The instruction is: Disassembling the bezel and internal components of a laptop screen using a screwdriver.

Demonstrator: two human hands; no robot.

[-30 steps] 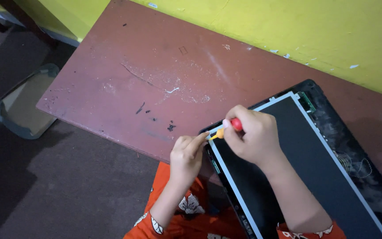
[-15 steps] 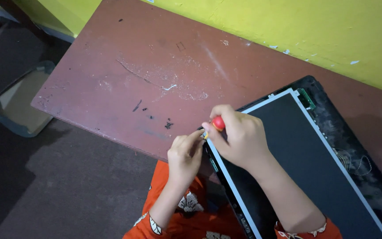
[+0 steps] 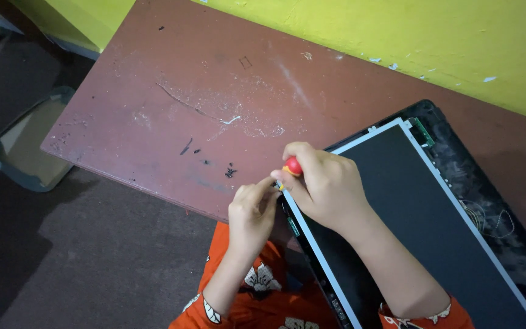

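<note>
Our right hand [image 3: 324,183] grips the screwdriver [image 3: 291,166], now lower at the panel [image 3: 409,207] corner, frame centre; left hand [image 3: 252,210] seemingly pinches its tip.

From my remote view, the right hand [image 3: 327,186] covers nearly all of the screwdriver [image 3: 292,166]; only its red cap shows, and the tip is hidden behind the fingers of the left hand [image 3: 252,213]. Whatever fastener sits at that corner I cannot see. The display panel [image 3: 409,213] runs off the frame at 5 o'clock. The bench [image 3: 214,91] is cut off at 12 and 3 o'clock. The dark specks [image 3: 229,172] on it are too small to identify.
</note>
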